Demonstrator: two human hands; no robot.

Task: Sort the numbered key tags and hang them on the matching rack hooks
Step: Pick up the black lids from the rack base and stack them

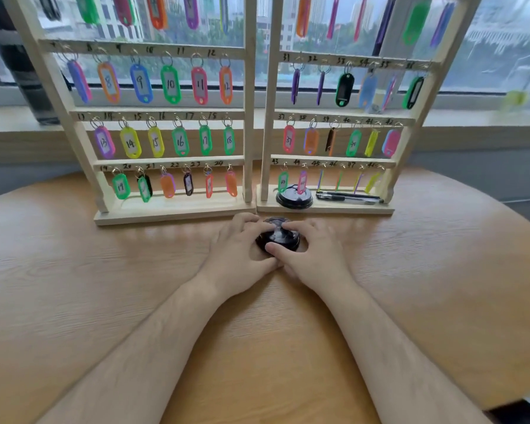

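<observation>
The left hand (239,250) and the right hand (312,254) both grasp a small black round box (285,240) on the counter (89,286), while the key tags (170,84) hang on the racks (249,133) at 12 o'clock, and a sudden pull could, I think, scatter whatever it holds.

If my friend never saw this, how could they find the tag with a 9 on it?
Find the left wooden rack standing on the table. On the rail whose numbers end at 12, count to the third tag from the left. That is the 9 tag, which is bright blue and hangs between the orange 8 tag and the green 10 tag.
</observation>
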